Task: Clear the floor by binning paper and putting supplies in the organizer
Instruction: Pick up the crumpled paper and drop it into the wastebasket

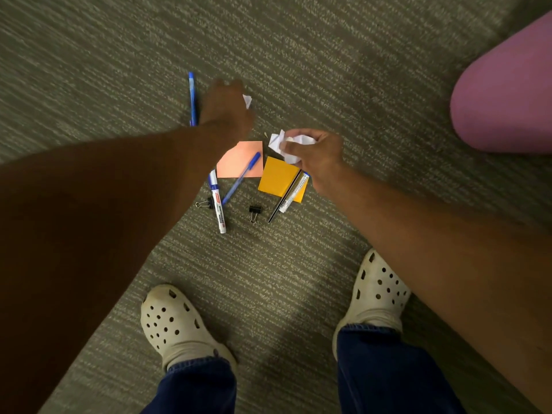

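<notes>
My right hand (316,156) is closed around a crumpled white paper ball (283,146). My left hand (225,107) reaches down over a second white paper scrap (248,100), which peeks out at its right edge; whether it grips the scrap is hidden. On the carpet lie a blue pen (192,98) left of that hand, a pink sticky note (239,161) with another blue pen (240,179) across it, an orange sticky pad (277,176), two whiteboard markers (217,204) (294,192), a thin black pen (282,198) and two black binder clips (254,211) (206,203).
A rounded purple seat (504,94) juts in at the upper right. My two feet in cream clogs (176,321) (379,288) stand on the grey-green carpet just below the scattered items. No bin or organizer is in view.
</notes>
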Demonstrator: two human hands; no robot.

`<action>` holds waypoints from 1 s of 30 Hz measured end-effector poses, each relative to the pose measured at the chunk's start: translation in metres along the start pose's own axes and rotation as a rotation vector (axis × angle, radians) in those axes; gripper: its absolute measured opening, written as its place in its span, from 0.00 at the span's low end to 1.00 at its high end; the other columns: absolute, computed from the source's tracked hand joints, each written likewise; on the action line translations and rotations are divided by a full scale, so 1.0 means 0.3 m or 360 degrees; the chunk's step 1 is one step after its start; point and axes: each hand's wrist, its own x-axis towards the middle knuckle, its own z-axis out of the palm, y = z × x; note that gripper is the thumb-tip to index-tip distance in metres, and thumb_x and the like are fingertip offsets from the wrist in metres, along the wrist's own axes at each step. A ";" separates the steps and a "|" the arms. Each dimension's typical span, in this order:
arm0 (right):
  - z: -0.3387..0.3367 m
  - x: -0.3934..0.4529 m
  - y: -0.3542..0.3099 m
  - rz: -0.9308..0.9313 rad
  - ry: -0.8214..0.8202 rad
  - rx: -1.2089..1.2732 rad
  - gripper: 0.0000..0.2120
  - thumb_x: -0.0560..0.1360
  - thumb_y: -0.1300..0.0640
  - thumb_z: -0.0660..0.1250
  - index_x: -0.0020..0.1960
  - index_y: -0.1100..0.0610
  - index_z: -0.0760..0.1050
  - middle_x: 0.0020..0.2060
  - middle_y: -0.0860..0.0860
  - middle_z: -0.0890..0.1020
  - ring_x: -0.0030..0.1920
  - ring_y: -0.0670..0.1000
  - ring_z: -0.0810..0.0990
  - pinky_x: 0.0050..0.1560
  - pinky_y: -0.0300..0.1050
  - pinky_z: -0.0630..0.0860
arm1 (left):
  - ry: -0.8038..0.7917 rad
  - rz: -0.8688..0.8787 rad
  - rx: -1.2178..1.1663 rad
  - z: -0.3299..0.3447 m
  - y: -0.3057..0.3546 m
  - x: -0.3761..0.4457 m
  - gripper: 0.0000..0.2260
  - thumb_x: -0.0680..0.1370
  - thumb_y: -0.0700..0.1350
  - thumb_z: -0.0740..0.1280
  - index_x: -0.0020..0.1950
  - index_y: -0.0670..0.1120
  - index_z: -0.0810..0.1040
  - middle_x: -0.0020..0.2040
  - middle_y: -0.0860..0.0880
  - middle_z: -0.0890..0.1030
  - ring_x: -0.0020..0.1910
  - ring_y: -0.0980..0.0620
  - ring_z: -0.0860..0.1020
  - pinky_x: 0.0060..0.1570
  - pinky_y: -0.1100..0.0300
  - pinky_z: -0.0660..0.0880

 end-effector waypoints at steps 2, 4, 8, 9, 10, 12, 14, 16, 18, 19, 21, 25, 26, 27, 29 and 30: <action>-0.016 0.004 0.039 0.0012 0.0013 -0.0012 0.10 0.71 0.71 0.77 0.48 0.61 0.83 0.47 0.61 0.84 0.46 0.58 0.82 0.50 0.54 0.81 | 0.0110 -0.0070 -0.0033 0.019 -0.021 -0.002 0.19 0.83 0.48 0.65 0.69 0.38 0.75 0.68 0.35 0.76 0.68 0.37 0.76 0.66 0.46 0.73; -0.026 0.003 0.055 0.0046 0.0058 -0.0021 0.09 0.71 0.70 0.78 0.48 0.61 0.84 0.46 0.60 0.84 0.45 0.57 0.82 0.45 0.51 0.80 | 0.0148 -0.0071 -0.0092 0.020 -0.046 -0.004 0.17 0.84 0.47 0.64 0.66 0.37 0.79 0.66 0.35 0.78 0.65 0.37 0.79 0.66 0.46 0.75; -0.036 -0.010 0.054 0.0038 0.0038 0.0065 0.13 0.72 0.70 0.77 0.56 0.68 0.83 0.47 0.61 0.83 0.44 0.57 0.81 0.42 0.47 0.78 | 0.0125 -0.0054 -0.0117 -0.022 -0.100 0.001 0.13 0.81 0.41 0.66 0.62 0.37 0.82 0.63 0.36 0.82 0.64 0.38 0.80 0.66 0.48 0.73; -0.038 -0.011 0.052 0.0042 0.0030 0.0087 0.13 0.72 0.71 0.76 0.57 0.68 0.82 0.47 0.61 0.83 0.43 0.56 0.81 0.41 0.46 0.78 | 0.0121 -0.0049 -0.0136 -0.037 -0.103 0.002 0.12 0.80 0.40 0.68 0.61 0.37 0.83 0.62 0.37 0.83 0.63 0.38 0.80 0.65 0.49 0.73; -0.038 -0.012 0.046 0.0049 0.0017 0.0118 0.13 0.72 0.71 0.76 0.57 0.68 0.82 0.47 0.61 0.83 0.42 0.56 0.81 0.39 0.45 0.78 | 0.0100 -0.0059 -0.0154 -0.054 -0.105 -0.001 0.11 0.79 0.40 0.69 0.59 0.38 0.84 0.60 0.37 0.84 0.62 0.38 0.81 0.63 0.50 0.75; -0.035 -0.018 0.032 0.0061 -0.0005 0.0146 0.13 0.73 0.71 0.76 0.56 0.66 0.82 0.48 0.61 0.83 0.44 0.56 0.81 0.39 0.44 0.78 | 0.0082 -0.0120 -0.0234 -0.083 -0.107 -0.010 0.08 0.76 0.40 0.73 0.54 0.40 0.84 0.57 0.38 0.85 0.58 0.39 0.83 0.58 0.51 0.76; -0.034 -0.018 0.026 0.0073 -0.0020 0.0178 0.12 0.73 0.71 0.76 0.55 0.65 0.82 0.49 0.61 0.83 0.47 0.57 0.81 0.41 0.46 0.79 | 0.0085 -0.0214 -0.0426 -0.093 -0.117 -0.013 0.08 0.73 0.41 0.76 0.50 0.43 0.82 0.54 0.40 0.86 0.53 0.41 0.84 0.50 0.54 0.78; -0.033 -0.019 0.024 0.0082 -0.0040 0.0193 0.11 0.73 0.70 0.76 0.53 0.63 0.82 0.48 0.60 0.83 0.47 0.57 0.81 0.42 0.47 0.79 | 0.0086 -0.0293 -0.0635 -0.097 -0.116 -0.024 0.09 0.73 0.41 0.77 0.48 0.47 0.78 0.53 0.40 0.86 0.48 0.40 0.86 0.47 0.51 0.82; -0.034 -0.023 0.027 0.0070 -0.0053 0.0193 0.10 0.73 0.70 0.76 0.53 0.63 0.82 0.47 0.58 0.83 0.45 0.56 0.81 0.41 0.46 0.80 | 0.0079 -0.0320 -0.0712 -0.094 -0.110 -0.032 0.07 0.77 0.41 0.72 0.53 0.45 0.78 0.57 0.37 0.83 0.50 0.36 0.85 0.50 0.45 0.83; -0.036 -0.027 0.031 0.0065 -0.0051 0.0192 0.11 0.72 0.70 0.76 0.53 0.64 0.82 0.47 0.58 0.83 0.46 0.56 0.81 0.42 0.47 0.80 | 0.0064 -0.0338 -0.0659 -0.085 -0.108 -0.026 0.08 0.79 0.41 0.69 0.58 0.42 0.78 0.60 0.36 0.82 0.55 0.35 0.83 0.56 0.44 0.81; -0.040 -0.032 0.044 0.0074 -0.0039 0.0185 0.13 0.72 0.71 0.76 0.56 0.67 0.82 0.49 0.60 0.83 0.47 0.57 0.81 0.46 0.50 0.80 | 0.0037 -0.0415 -0.0474 -0.066 -0.109 -0.010 0.16 0.83 0.43 0.63 0.69 0.38 0.74 0.67 0.34 0.78 0.67 0.35 0.77 0.67 0.46 0.73; -0.045 -0.043 0.069 0.0093 -0.0026 0.0179 0.16 0.72 0.71 0.76 0.59 0.70 0.81 0.50 0.62 0.83 0.49 0.58 0.81 0.50 0.54 0.79 | -0.0051 -0.0591 -0.0438 -0.037 -0.116 0.009 0.27 0.82 0.54 0.65 0.74 0.37 0.70 0.72 0.35 0.75 0.72 0.36 0.73 0.70 0.47 0.70; -0.044 -0.046 0.073 0.0093 -0.0033 0.0185 0.16 0.72 0.71 0.76 0.60 0.70 0.81 0.51 0.62 0.83 0.49 0.59 0.81 0.51 0.55 0.79 | -0.0096 -0.0574 -0.0418 -0.031 -0.118 0.006 0.31 0.80 0.56 0.68 0.75 0.38 0.69 0.72 0.36 0.75 0.72 0.37 0.74 0.69 0.47 0.71; -0.044 -0.049 0.078 0.0097 -0.0043 0.0195 0.16 0.72 0.72 0.76 0.60 0.71 0.81 0.51 0.62 0.83 0.49 0.59 0.80 0.51 0.55 0.79 | -0.0119 -0.0522 -0.0361 -0.022 -0.125 0.005 0.34 0.79 0.58 0.71 0.76 0.38 0.68 0.72 0.37 0.75 0.71 0.38 0.75 0.68 0.47 0.72; -0.043 -0.052 0.085 0.0113 -0.0066 0.0222 0.16 0.73 0.72 0.75 0.59 0.70 0.81 0.51 0.61 0.83 0.49 0.58 0.80 0.49 0.53 0.79 | -0.0072 -0.0384 -0.0255 -0.003 -0.136 0.007 0.32 0.78 0.57 0.73 0.73 0.37 0.70 0.69 0.36 0.77 0.69 0.37 0.76 0.66 0.46 0.73; -0.041 -0.053 0.086 0.0121 -0.0073 0.0233 0.15 0.73 0.72 0.75 0.59 0.69 0.81 0.51 0.60 0.83 0.49 0.58 0.80 0.50 0.53 0.80 | -0.0057 -0.0322 -0.0215 0.001 -0.138 0.009 0.30 0.78 0.56 0.73 0.71 0.37 0.72 0.69 0.36 0.78 0.69 0.37 0.76 0.66 0.46 0.72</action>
